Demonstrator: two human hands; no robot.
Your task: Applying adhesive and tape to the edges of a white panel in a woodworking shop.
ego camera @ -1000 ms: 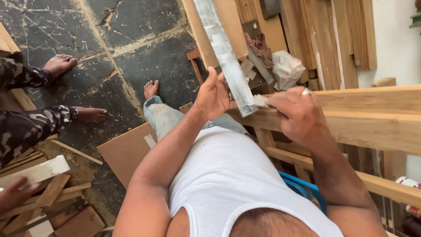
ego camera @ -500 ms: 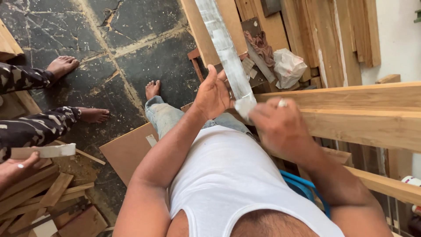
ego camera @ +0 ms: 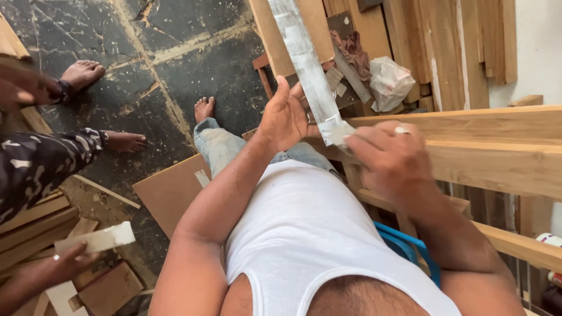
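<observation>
Now, strip [ego camera: 305, 64] between both hands' fingers [ego camera: 358, 143] — upright-tilted

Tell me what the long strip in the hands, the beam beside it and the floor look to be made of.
Long strip: probably metal, dull grey with scuffed, whitish patches; painted wood cannot be ruled out. The left hand and right hand grip its lower end.
Beam: bare wood, pale tan with straight grain, seemingly unfinished.
Floor: dark stone slabs, likely, with pale veins and light joints.
</observation>
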